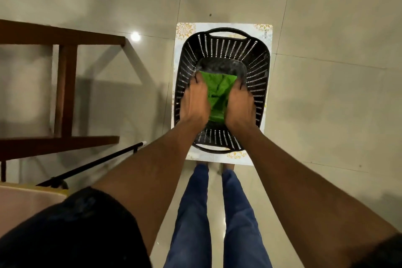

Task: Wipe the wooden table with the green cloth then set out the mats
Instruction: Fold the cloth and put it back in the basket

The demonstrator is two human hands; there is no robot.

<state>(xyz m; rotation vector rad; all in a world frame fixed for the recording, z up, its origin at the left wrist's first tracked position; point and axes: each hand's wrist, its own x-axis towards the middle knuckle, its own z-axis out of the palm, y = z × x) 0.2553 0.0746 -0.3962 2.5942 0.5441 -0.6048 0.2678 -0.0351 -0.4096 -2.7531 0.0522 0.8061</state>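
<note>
- The fingers (196,79) of the left hand (193,102) reach down at the left edge of the green cloth (217,91), their tips curled over that edge; motion blur hides whether they actually pinch it.
- The fingers (240,85) of the right hand (239,104) do the same at the cloth's right edge, tips bent down beside the fabric; whether they have a grip on it cannot be told either.
- Both hands lie palm down, side by side, with the cloth showing in the gap between them.
- The green cloth lies folded on the floor of a black plastic basket (260,72), nearer the person's side than the far wall.
- The basket has slotted walls and a handle opening at the far rim and at the near rim; both forearms come in over the near rim.
- Under the basket lies a pale mat (183,30) with yellow flower prints at its corners; it rests on the tiled floor (326,28) and sticks out past the basket on every side.
- The person's legs in blue trousers (193,213) stand just short of the mat's near edge.
- To the left, well apart from the basket, stands the wooden surface (54,35) on its dark brown frame, only partly in view.
- A black rod (97,161) runs slantwise across the floor near the frame's lower bar.
- A pinkish cushioned seat (21,202) shows at the lower left corner.
</note>
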